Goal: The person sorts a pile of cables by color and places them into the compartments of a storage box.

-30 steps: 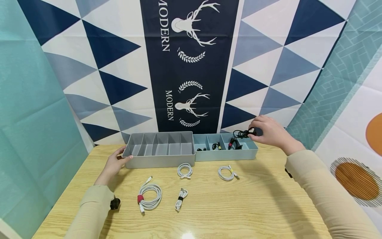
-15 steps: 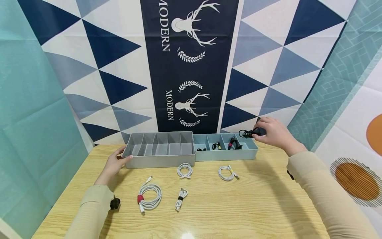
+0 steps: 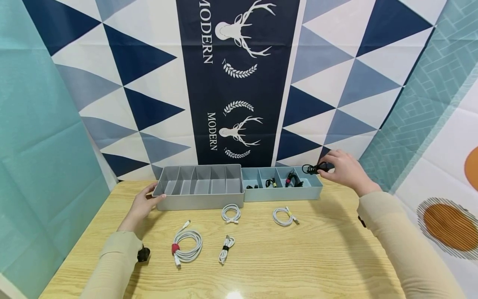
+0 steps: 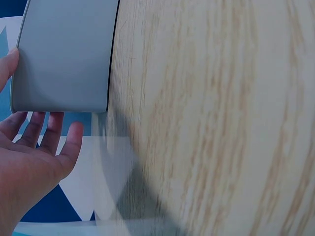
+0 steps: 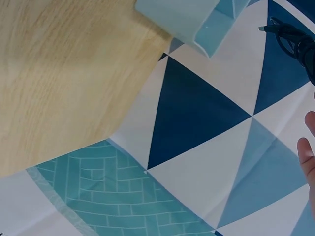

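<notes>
My right hand (image 3: 345, 170) pinches a coiled black cable (image 3: 315, 168) above the right end of the light-blue divided box (image 3: 284, 195). In the right wrist view the cable (image 5: 295, 46) hangs in loops with a small connector sticking out, and only a few fingertips (image 5: 306, 150) show at the edge. My left hand (image 3: 143, 203) rests at the left end of the grey divided box (image 3: 201, 202). Its thumb (image 4: 7, 66) lies at the rim by the front corner, and the other fingers are spread near the end wall, partly hidden behind it.
Small black cables (image 3: 270, 182) and a red-tied black cable (image 3: 289, 179) lie in the blue box's compartments. On the wooden table (image 3: 298, 257) are a large red-tied white cable (image 3: 190, 245), a black-tied one (image 3: 225, 250), a coil (image 3: 231, 213) and a yellow-tied coil (image 3: 284, 216).
My right hand has shifted slightly right and down with the black cable, now over the box's right end. The left hand and both boxes have stayed in place.
</notes>
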`<state>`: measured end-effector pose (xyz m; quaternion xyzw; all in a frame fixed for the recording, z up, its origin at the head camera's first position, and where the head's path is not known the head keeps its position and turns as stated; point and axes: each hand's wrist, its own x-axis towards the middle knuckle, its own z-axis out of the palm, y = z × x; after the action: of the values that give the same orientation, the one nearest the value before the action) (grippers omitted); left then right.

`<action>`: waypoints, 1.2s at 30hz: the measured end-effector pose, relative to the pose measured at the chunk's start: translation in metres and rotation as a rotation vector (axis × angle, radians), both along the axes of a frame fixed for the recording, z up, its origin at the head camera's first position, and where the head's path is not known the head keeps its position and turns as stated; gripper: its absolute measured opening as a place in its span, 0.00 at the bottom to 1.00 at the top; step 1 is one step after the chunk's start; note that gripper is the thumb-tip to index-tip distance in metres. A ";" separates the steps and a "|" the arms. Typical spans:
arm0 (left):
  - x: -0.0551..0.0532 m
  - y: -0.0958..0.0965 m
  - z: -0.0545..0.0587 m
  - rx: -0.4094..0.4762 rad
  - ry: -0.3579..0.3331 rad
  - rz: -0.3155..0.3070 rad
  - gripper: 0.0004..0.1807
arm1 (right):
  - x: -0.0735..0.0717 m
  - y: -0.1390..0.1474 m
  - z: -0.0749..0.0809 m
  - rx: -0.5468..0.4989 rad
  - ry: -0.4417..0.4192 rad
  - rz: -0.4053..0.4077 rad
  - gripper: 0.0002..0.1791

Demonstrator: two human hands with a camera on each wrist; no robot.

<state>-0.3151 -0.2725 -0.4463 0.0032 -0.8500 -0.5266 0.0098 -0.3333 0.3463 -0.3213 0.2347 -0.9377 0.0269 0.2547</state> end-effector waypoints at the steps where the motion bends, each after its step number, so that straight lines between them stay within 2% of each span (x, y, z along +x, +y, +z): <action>1: 0.000 0.000 0.000 0.000 0.000 -0.001 0.46 | -0.001 0.001 -0.002 0.000 -0.002 -0.005 0.12; 7: -0.001 0.001 0.000 0.000 0.001 -0.001 0.46 | -0.004 0.004 -0.012 0.011 -0.043 -0.044 0.12; 12: -0.001 0.001 0.000 -0.002 -0.007 -0.001 0.47 | -0.007 0.007 -0.022 0.022 -0.033 -0.062 0.13; 27: 0.000 0.001 0.002 0.002 -0.012 0.003 0.48 | -0.012 0.009 -0.046 0.034 -0.073 -0.083 0.16; 36: 0.000 0.000 0.000 0.013 0.004 -0.008 0.46 | -0.017 0.010 -0.057 0.033 -0.054 -0.120 0.16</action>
<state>-0.3148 -0.2721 -0.4463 -0.0012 -0.8467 -0.5320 0.0093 -0.3504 0.3564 -0.3786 0.1812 -0.9570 0.0025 0.2266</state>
